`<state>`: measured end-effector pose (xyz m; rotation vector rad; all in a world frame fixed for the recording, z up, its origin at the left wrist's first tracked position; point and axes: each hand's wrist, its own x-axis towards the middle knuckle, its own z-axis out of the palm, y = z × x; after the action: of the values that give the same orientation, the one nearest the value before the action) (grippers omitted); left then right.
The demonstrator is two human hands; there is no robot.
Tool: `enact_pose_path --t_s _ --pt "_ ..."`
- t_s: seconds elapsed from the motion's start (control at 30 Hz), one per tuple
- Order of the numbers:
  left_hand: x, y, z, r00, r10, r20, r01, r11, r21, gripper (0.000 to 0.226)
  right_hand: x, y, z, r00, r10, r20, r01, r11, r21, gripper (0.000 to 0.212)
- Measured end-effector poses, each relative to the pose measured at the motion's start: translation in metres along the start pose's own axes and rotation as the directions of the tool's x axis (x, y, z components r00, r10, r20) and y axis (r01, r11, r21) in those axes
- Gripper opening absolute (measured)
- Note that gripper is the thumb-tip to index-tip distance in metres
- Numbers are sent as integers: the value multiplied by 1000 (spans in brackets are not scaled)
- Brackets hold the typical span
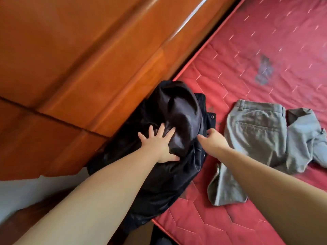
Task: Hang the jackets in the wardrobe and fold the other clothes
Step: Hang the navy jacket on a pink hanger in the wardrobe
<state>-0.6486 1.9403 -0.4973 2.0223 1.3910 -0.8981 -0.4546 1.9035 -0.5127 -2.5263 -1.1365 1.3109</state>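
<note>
A black jacket [178, 110] with a shiny lining lies crumpled at the near left corner of the red mattress [256, 50], partly hanging over its edge. My left hand [160, 142] rests flat on the lining with fingers spread. My right hand [213, 140] pinches the jacket's right edge beside a snap button. Grey-green trousers [254, 138] lie spread on the mattress to the right. A light grey garment [304, 137] lies bunched against them at the far right.
A glossy brown wooden bed frame [79, 68] runs along the left of the mattress. A strip of pale floor [26, 191] shows at the lower left. Dark stains mark the mattress top near the middle right.
</note>
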Motion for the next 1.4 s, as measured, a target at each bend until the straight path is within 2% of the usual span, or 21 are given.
enact_pose_path --t_s 0.1,0.13,0.23,0.3,0.43,0.5,0.57,0.67,0.77,0.83,0.9,0.93,1.0,1.03,1.07,1.1,1.17,1.23,1.3,1.37,1.4 --pt "33 -8 16 999 -4 43 8 997 -80 119 32 8 32 995 98 -12 -97 994 49 27" --pt "42 -10 21 998 3 57 3 995 -98 117 41 11 41 991 135 -21 -133 988 80 29" --pt "65 -16 33 996 15 84 -5 992 -126 111 62 14 60 958 286 -21 -276 938 208 55" --pt "75 -21 37 995 32 100 -17 989 -146 109 69 14 67 934 357 10 -344 893 291 58" --pt "75 -32 41 996 74 51 -62 978 -201 107 64 13 67 940 299 164 -340 789 511 24" --pt "64 -35 42 998 66 18 -61 974 -217 109 53 12 64 951 251 180 -309 770 558 20" --pt "48 -39 41 997 55 45 -45 977 -210 114 36 7 57 981 164 100 -192 818 543 17" --pt "23 -45 31 993 23 113 -8 991 -135 119 0 -1 33 996 90 -26 -62 842 535 28" --pt "-6 -40 15 996 -16 86 24 994 -103 110 -33 -12 -14 994 72 -80 -1 753 658 31" --pt "-26 -26 -2 994 -56 98 78 969 -235 106 -51 -25 -56 990 40 -138 72 692 719 20" --pt "-46 0 -28 997 -60 41 72 869 -490 99 -71 -42 -105 977 0 -215 162 654 739 12" --pt "-57 18 -45 998 -43 -47 3 771 -637 90 -83 -52 -130 967 -29 -252 212 637 741 13" --pt "-87 58 -86 970 11 -243 -223 438 -871 71 -116 -68 -179 930 -126 -346 345 629 697 18" --pt "-104 79 -108 948 62 -313 -318 252 -914 65 -137 -75 -204 896 -190 -401 425 627 653 17" --pt "-124 98 -129 920 135 -368 -384 121 -916 62 -160 -80 -228 856 -254 -451 503 614 608 15" --pt "-145 114 -147 881 219 -419 -439 51 -897 64 -184 -85 -252 814 -310 -492 570 593 569 12" --pt "-188 148 -177 781 363 -509 -555 28 -831 70 -231 -92 -297 738 -370 -565 666 540 515 11" --pt "-233 185 -200 659 472 -585 -703 110 -703 68 -275 -96 -338 688 -380 -618 719 474 509 17" --pt "-271 225 -217 575 401 -713 -813 181 -554 53 -320 -93 -373 655 -404 -639 751 439 493 23" --pt "-305 254 -233 515 247 -821 -855 85 -511 35 -358 -80 -397 599 -450 -662 791 461 402 33" --pt "-319 263 -239 511 202 -835 -854 14 -519 28 -374 -67 -403 580 -459 -673 800 478 363 38"
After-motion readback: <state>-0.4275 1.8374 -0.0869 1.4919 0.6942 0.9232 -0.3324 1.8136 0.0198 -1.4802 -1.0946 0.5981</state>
